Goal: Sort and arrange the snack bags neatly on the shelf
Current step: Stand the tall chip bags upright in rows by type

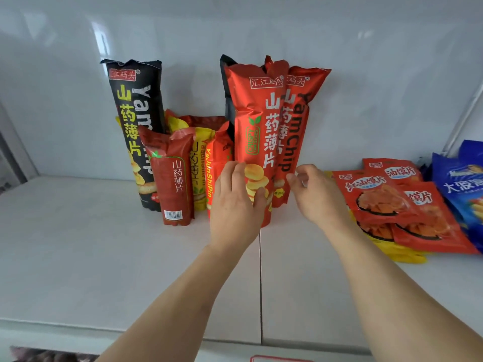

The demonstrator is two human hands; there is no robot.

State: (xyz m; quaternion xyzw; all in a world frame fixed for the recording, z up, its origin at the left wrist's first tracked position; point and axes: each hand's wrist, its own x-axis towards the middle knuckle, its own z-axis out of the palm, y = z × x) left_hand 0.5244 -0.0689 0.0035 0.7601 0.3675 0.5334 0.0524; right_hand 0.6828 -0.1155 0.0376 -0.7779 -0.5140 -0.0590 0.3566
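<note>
A tall red yam chip bag (pixel 257 126) stands upright at the middle of the white shelf (pixel 78 244). My left hand (pixel 236 199) holds its lower left part, thumb across the front and fingers at the left edge. A second tall red bag (pixel 298 113) leans just behind it to the right. My right hand (pixel 313 192) hovers by that bag's lower right edge, fingers loosely curled and holding nothing. A tall black yam chip bag (pixel 136 113) stands at the left, with a small dark red bag (pixel 172 178), yellow bags (pixel 200 158) and a small orange-red bag (pixel 219 158) between.
Flat red snack bags (pixel 386 194) lie piled at the right over a yellow bag (pixel 402 253), with blue bags (pixel 460 184) at the far right edge. Another black bag (pixel 226 100) peeks out behind the tall red ones. A glossy white wall (pixel 366 87) backs the shelf.
</note>
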